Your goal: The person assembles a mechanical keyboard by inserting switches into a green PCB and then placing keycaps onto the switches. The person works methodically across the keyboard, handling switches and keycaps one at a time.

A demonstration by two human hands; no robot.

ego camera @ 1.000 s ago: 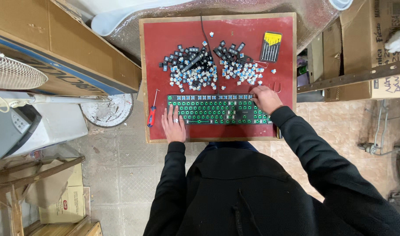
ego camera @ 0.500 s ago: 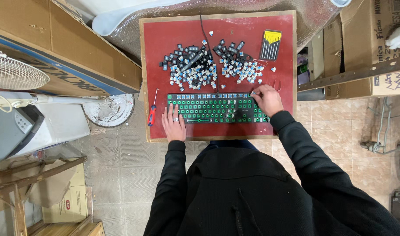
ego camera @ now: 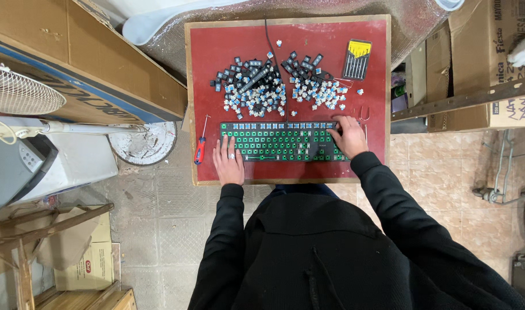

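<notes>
Honestly, with the left hand point(ego camera: 228, 162) flat and empty pinning the stripped keyboard point(ego camera: 284, 141) on the red board point(ego camera: 205, 69), right hand point(ego camera: 348, 135) fingers down at its right end, grip unclear, I'd pull switches straight up.

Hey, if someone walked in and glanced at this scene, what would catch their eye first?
The red board in the middle, with a stripped keyboard showing its green plate. Just behind it lie two heaps of loose keycaps. The left hand rests on the keyboard's left end and the right hand on its right end, with a red-handled screwdriver at the board's left edge.
</notes>
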